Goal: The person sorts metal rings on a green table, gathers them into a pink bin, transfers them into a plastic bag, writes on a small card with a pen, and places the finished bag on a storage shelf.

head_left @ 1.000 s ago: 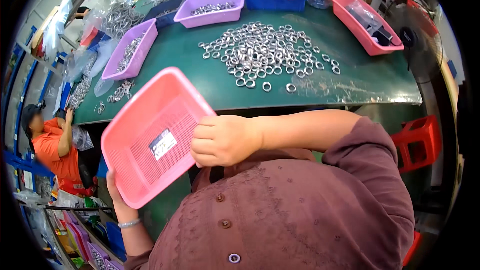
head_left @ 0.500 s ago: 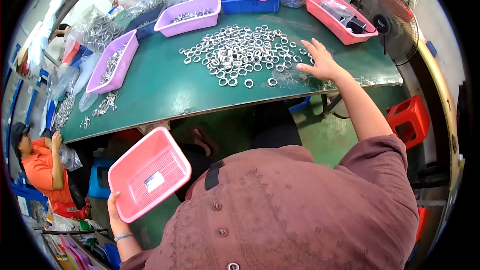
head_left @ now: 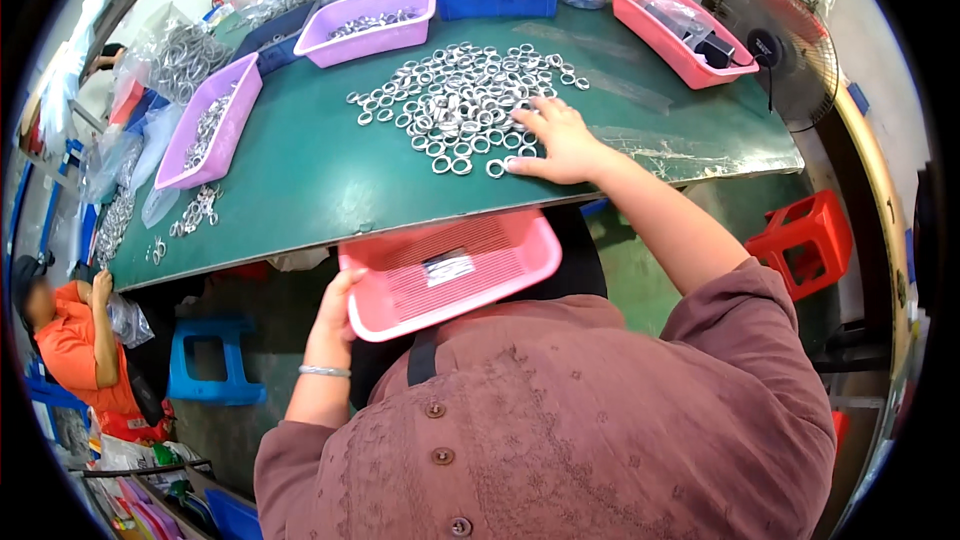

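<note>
left hand (head_left: 336,312), left of centre: fingers gripping pink basket (head_left: 400,290) | right hand (head_left: 562,145), centre: fingers spread apart at metal rings (head_left: 460,108)

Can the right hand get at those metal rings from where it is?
Most likely yes: the right hand, fingers spread, is at the right side of the rings, and nothing seems to block it. The left hand holds the tray clear of them.
</note>
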A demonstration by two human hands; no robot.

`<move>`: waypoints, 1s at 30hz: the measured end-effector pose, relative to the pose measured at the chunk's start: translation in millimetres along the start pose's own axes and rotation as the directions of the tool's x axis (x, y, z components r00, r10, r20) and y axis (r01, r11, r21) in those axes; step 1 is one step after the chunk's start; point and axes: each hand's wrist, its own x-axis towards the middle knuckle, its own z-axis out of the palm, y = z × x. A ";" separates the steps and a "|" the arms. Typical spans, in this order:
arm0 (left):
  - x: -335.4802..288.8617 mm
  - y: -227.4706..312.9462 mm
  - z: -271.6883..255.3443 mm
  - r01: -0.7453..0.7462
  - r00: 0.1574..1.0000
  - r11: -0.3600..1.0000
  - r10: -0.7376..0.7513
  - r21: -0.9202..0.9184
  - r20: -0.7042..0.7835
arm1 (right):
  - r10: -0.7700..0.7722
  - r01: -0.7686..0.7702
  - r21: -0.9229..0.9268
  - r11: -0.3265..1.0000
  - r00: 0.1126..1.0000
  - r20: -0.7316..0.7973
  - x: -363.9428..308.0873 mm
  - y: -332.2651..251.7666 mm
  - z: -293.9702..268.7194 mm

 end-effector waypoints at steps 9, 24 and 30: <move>22.8 -5.9 63.3 0.032 0.995 0.999 -0.031 -0.012 0.097 | -0.348 0.334 0.267 0.904 0.938 0.002 -24.6 -66.3 11.8; 12.8 -4.1 64.7 0.034 0.996 0.997 -0.029 -0.064 0.079 | -0.151 0.135 0.095 0.986 0.972 0.181 100.8 -56.5 9.9; 13.7 -3.9 63.9 0.028 0.995 0.998 -0.023 -0.054 0.098 | -0.359 0.355 0.098 0.930 0.933 0.028 55.2 -70.2 16.8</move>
